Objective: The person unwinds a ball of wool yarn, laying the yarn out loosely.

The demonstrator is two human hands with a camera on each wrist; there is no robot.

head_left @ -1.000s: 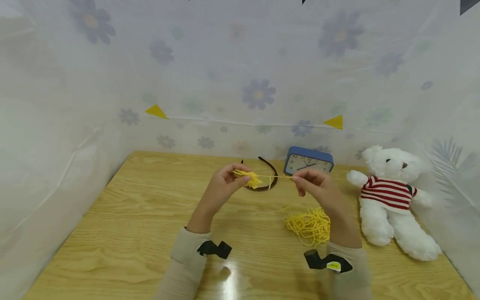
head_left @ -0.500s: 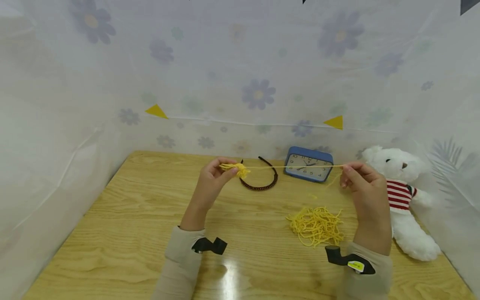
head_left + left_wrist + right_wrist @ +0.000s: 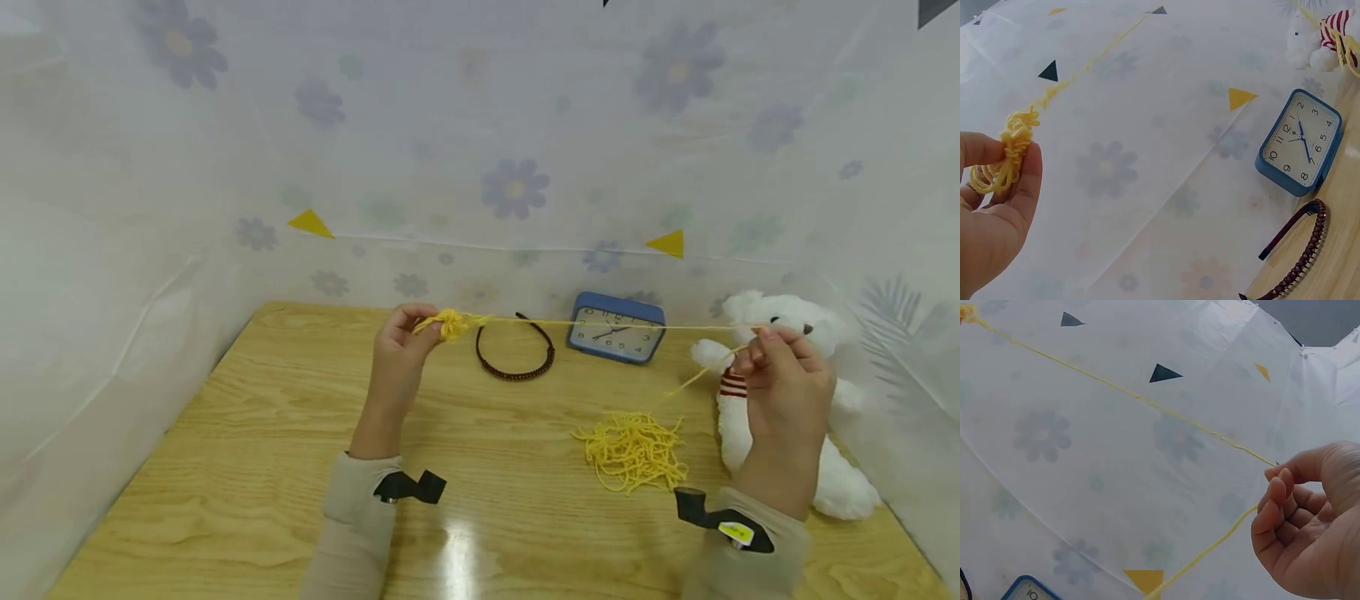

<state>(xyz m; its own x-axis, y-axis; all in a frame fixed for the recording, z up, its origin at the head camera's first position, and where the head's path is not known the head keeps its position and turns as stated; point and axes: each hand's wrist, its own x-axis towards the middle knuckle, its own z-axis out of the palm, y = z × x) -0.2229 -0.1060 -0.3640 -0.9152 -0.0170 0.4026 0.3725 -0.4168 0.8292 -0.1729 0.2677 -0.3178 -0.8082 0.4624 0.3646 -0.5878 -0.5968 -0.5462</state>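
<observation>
A small looped bundle of yellow yarn [image 3: 1015, 140] is pinched between the thumb and fingers of my left hand [image 3: 399, 354], raised over the back of the table. From it a yarn strand [image 3: 622, 324] runs nearly straight across to my right hand [image 3: 791, 392], which pinches it between thumb and fingertips in front of the white teddy bear. Below my right fingers the strand's other part slants down toward a loose heap of yellow yarn [image 3: 633, 452] on the table. In the right wrist view the pinched strand [image 3: 1141, 398] shows on both sides of the right hand [image 3: 1310, 519].
A blue-framed clock [image 3: 617, 329] stands at the back of the wooden table [image 3: 262, 467]. Left of it lies a dark braided headband [image 3: 517, 377]. The white teddy bear [image 3: 840, 471] in a striped shirt sits at the right, partly behind my right hand.
My right hand has moved far to the right and slightly up, lengthening the strand between the hands. My left hand has shifted left and a little up with the bundle.
</observation>
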